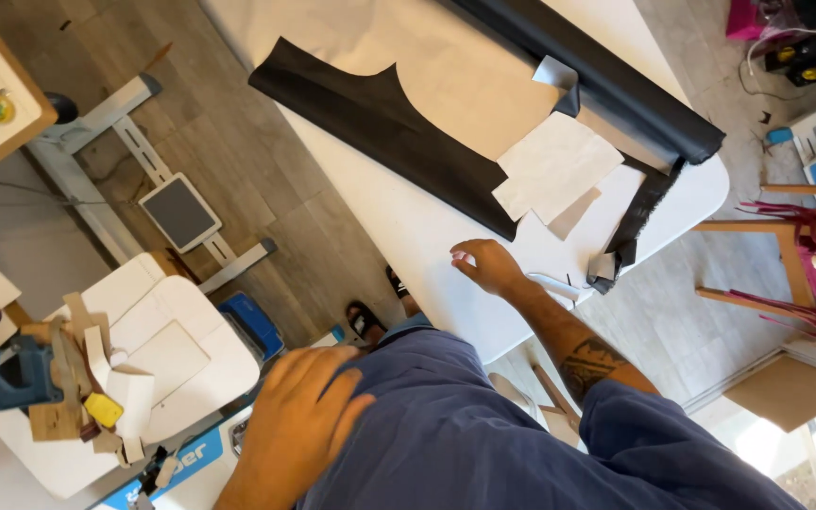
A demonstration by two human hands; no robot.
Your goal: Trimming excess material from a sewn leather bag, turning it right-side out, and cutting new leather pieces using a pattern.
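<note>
Wood-plank floor all around, and a white table (427, 227) running out ahead of me, its near edge just short of my right hand (488, 267). That hand rests flat on the tabletop, fingers loosely spread, gripping nothing. Bare white surface lies just beyond the fingertips, so there's open room there before anything gets in the way.

Further out past that hand, one cut piece of black fabric (380, 123) lies flat, long and narrow with a curved notch along its far side. Well apart from my fingers, no contact. Beyond it, near the table's far edge, one roll of black fabric (597, 71) stretches diagonally. Between the two, off to the thumb side of my right hand, I count two pale paper pieces (554, 170), one overlapping the other. A loose black strip (639, 212) trails down from the roll toward the rounded table corner, ending near a small pen-like tool (554, 283) just beside my wrist.

My left hand (299, 425) is low and close to my body, open, palm pressed on my blue shirt (465, 444), holding nothing. Outward from it sits one white sewing machine (158, 349) with cardboard scraps and a blue tool (7, 378) piled on it. One wooden chair (786, 255) with pink cloth stands off past the table corner.
</note>
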